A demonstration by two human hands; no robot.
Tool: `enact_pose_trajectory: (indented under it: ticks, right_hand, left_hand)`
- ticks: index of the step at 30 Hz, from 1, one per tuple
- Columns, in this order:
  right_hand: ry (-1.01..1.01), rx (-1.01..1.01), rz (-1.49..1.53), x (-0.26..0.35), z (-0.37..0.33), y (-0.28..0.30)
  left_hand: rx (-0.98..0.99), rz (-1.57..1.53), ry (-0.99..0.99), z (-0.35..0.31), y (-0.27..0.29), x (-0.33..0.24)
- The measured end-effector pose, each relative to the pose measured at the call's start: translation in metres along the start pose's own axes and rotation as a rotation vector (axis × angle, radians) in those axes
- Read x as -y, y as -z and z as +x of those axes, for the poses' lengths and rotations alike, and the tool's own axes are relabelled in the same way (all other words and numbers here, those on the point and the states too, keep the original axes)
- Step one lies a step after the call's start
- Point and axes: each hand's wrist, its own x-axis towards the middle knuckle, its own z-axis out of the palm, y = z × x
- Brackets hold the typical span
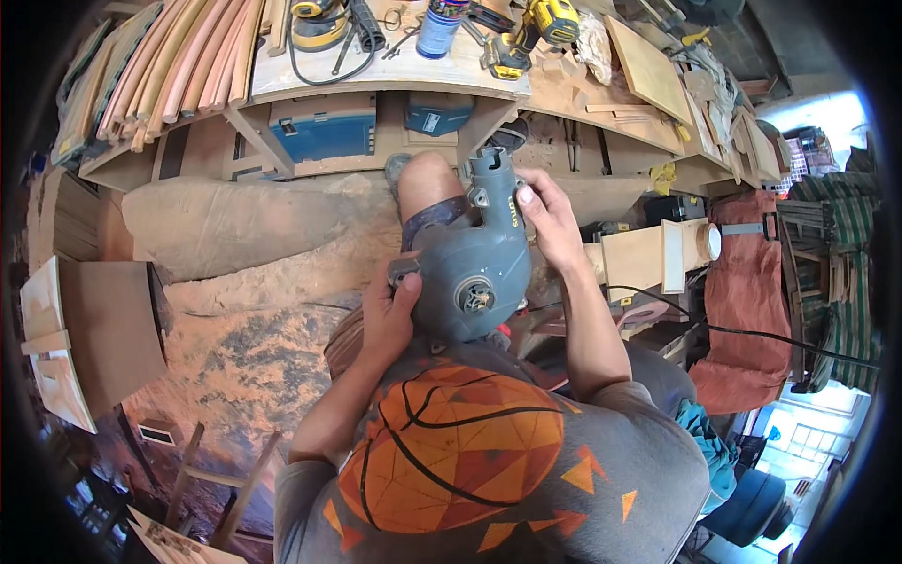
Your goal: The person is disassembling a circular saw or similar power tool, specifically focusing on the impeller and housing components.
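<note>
While the shirt's orange basketball print sits closest to my remote view, just beyond it I see the grey housing held up over the lap, neck pointing away; the left hand clasps its left edge, thumb on top, and the right hand pinches the neck's right side, fingers partly hidden; past a bare knee, the workbench bears wooden strips, a can and a yellow-black drill

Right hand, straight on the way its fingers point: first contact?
The grey housing neck, which the right hand appears to be touching. Past that, the workbench seems roughly in line, but depth is unclear.
</note>
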Motion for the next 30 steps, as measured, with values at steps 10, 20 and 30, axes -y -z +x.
enact_pose_trajectory:
  ticks: [10, 20, 30]
  right_hand:
    - [-0.065, 0.202, 0.408, -0.010, 0.002, 0.002]
    - [0.052, 0.201, 0.290, -0.005, -0.017, 0.005]
    - [0.204, 0.223, -0.057, 0.014, -0.020, 0.021]
  left_hand:
    - [0.087, 0.094, -0.088, -0.001, 0.003, -0.015]
    - [0.403, 0.516, -0.248, 0.062, -0.030, -0.104]
    - [0.527, 0.565, -0.085, 0.078, -0.045, -0.117]
